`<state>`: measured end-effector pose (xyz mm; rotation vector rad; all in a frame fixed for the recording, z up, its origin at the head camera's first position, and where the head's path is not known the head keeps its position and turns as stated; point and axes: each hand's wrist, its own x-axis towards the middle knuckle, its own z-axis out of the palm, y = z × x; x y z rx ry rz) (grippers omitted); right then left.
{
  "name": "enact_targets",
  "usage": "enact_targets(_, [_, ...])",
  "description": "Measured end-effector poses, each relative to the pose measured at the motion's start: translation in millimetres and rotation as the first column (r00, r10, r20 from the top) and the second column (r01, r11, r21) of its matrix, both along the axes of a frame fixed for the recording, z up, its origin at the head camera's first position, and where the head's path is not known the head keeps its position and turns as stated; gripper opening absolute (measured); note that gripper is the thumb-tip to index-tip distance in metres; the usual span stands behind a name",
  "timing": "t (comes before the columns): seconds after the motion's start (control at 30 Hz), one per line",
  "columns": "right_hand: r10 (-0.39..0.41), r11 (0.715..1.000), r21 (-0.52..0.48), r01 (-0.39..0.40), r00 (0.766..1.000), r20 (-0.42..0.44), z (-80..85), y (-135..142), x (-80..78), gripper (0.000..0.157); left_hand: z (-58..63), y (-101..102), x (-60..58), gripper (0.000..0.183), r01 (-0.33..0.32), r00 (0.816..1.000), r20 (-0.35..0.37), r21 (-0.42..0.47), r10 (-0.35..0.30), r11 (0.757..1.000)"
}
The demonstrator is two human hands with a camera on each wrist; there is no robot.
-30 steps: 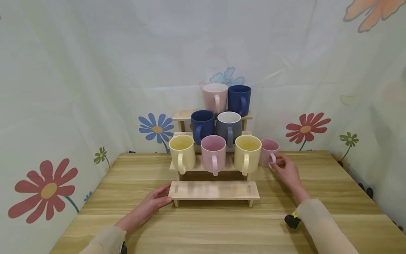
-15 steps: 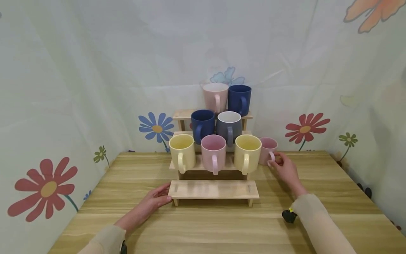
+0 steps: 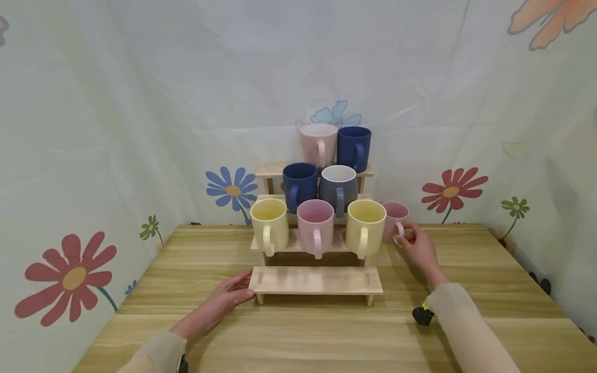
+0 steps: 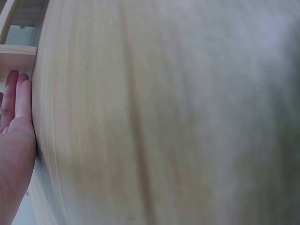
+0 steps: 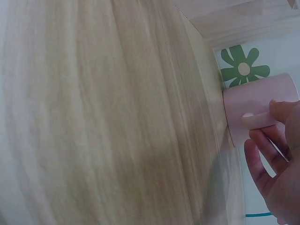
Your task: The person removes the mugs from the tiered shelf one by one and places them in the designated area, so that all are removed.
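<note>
Wood-grain tabletop (image 3: pixel 298 334) supports the stepped rack (image 3: pixel 315 280) and, just beside its right side, the pink mug (image 3: pixel 394 213), handle (image 3: pixel 400 229) facing you, apparently for easy grasping. Your right hand (image 3: pixel 422 252), forearm (image 3: pixel 468 324) extended, pinches that handle; your left hand (image 3: pixel 227 296) touches the rack's lower left end with nearly straight fingers, presumably to steady it.

**Room at six, crowding at two**

With the front step (image 3: pixel 315 280) as clock centre, I can pass over the tabletop (image 3: pixel 322 336) toward five and six. The left hand (image 3: pixel 227 296) blocks nine, the middle pink mug (image 3: pixel 308 229) twelve. Toward two, the right yellow mug (image 3: pixel 374 230) crowds the outer pink mug (image 3: pixel 392 225).
</note>
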<state>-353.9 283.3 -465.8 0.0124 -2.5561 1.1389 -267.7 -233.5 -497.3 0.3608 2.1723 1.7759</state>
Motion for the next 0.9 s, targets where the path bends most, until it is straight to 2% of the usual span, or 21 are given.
enact_targets(0.27, [0.005, 1.000, 0.007, -0.005, 1.000, -0.016, 4.0, -0.8, -1.1, 0.035, 3.7, 0.9, 1.6, 0.075, 0.005, 1.000, -0.001, 0.000, -0.005, 1.000])
enact_targets(0.73, [0.003, 0.999, -0.046, -0.002, 1.000, 0.001, -2.4, -0.3, -3.4, 0.036, 0.6, 0.7, 0.0, 0.076, 0.006, 1.000, 0.004, 0.034, -0.006, 0.999])
enact_targets(0.9, [0.013, 0.996, -0.086, -0.011, 1.000, 0.026, 4.2, 1.9, 0.1, 0.043, -0.2, -0.3, 0.6, 0.076, -0.001, 1.000, -0.011, -0.013, 0.001, 1.000])
